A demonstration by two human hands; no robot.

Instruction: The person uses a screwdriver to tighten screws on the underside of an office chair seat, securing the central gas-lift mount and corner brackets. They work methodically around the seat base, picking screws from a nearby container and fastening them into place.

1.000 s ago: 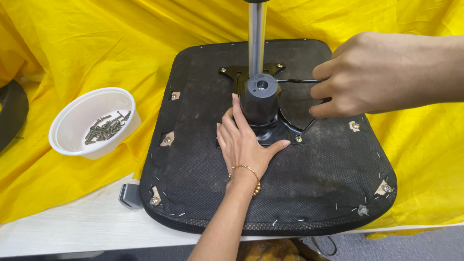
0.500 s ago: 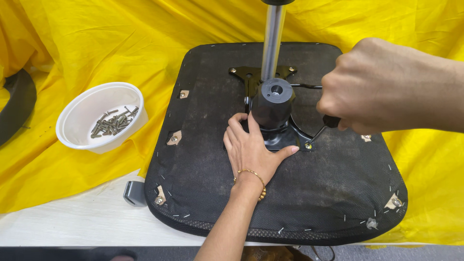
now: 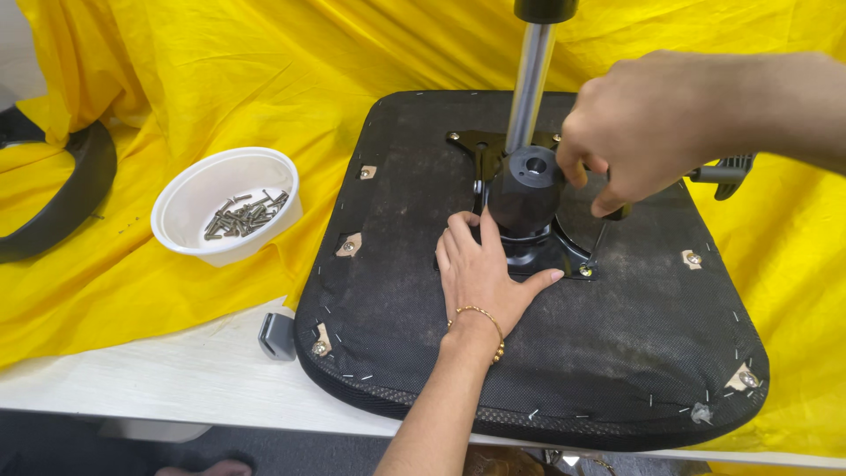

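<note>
Two hands point(image 3: 483, 273) point(image 3: 648, 123), one seat base point(image 3: 423, 344), one screw bowl point(image 3: 227, 204)

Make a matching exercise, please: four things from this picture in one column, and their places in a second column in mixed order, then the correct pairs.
Things:
1. white bowl of screws
2. left hand
3. right hand
4. curved black part

Places:
A. flat on the black seat underside, beside the black cylinder
B. at the far left, on the yellow cloth
C. raised over the right of the metal bracket
D. on the cloth, left of the seat

Pairs: 1-D, 2-A, 3-C, 4-B
</note>
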